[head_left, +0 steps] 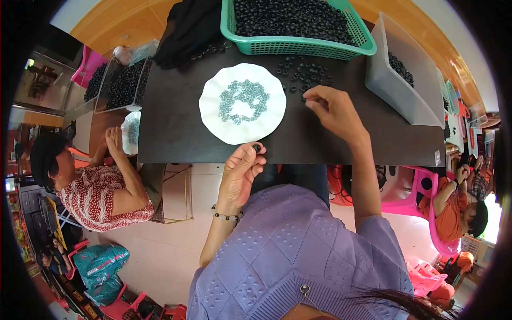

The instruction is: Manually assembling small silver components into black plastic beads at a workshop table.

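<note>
My left hand (241,170) is at the near edge of the dark table (170,128), pinching a small black ring (256,147) between thumb and fingers. My right hand (333,109) reaches further out, its fingertips closed on one of the loose black rings (304,74) scattered on the table. Between the two hands lies a white scalloped plate (210,104) with several small grey metal rings (242,101) on it. A bead bracelet circles my left wrist.
A green basket (306,47) full of black rings stands at the far edge, a grey bin (394,85) with more at the right. A person in a red patterned top (98,197) works at the left; another in orange (453,208) sits right.
</note>
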Available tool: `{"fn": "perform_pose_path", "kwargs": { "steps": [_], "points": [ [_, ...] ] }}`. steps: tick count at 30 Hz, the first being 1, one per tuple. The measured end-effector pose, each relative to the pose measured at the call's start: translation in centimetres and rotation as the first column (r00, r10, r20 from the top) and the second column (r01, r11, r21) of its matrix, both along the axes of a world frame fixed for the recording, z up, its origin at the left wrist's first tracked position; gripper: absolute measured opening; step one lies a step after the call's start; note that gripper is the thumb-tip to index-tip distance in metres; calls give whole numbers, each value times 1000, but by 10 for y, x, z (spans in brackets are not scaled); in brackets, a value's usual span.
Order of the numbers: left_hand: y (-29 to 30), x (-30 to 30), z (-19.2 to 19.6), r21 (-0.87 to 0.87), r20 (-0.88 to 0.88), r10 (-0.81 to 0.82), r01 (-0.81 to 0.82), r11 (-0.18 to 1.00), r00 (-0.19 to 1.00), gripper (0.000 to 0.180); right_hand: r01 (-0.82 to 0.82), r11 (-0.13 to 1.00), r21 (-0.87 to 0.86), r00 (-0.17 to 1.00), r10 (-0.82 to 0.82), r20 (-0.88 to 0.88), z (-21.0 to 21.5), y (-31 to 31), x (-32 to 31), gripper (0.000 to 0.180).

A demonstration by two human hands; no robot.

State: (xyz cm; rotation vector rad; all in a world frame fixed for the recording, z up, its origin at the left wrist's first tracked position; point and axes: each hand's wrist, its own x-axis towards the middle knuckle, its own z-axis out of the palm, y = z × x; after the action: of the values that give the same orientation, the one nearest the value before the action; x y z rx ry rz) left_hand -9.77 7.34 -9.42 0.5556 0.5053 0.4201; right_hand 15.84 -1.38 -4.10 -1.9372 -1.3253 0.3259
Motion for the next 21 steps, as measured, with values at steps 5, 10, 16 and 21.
{"fn": "perform_pose_path", "kwargs": {
  "steps": [5,10,16,21],
  "points": [
    [3,3,1,-10,19,45,-45,999,999,25,-18,998,-63,997,22,73,-7,7,0,15],
    [4,4,0,-36,39,68,-67,997,997,23,5,993,-115,996,5,85,-9,2,6,16],
    [2,7,2,23,27,115,-116,993,993,21,27,990,-140,991,-8,137,-9,0,11,16],
    [1,4,4,108,0,181,-180,978,984,20,0,999,-41,990,6,138,-13,3,11,20]
  ]
}}
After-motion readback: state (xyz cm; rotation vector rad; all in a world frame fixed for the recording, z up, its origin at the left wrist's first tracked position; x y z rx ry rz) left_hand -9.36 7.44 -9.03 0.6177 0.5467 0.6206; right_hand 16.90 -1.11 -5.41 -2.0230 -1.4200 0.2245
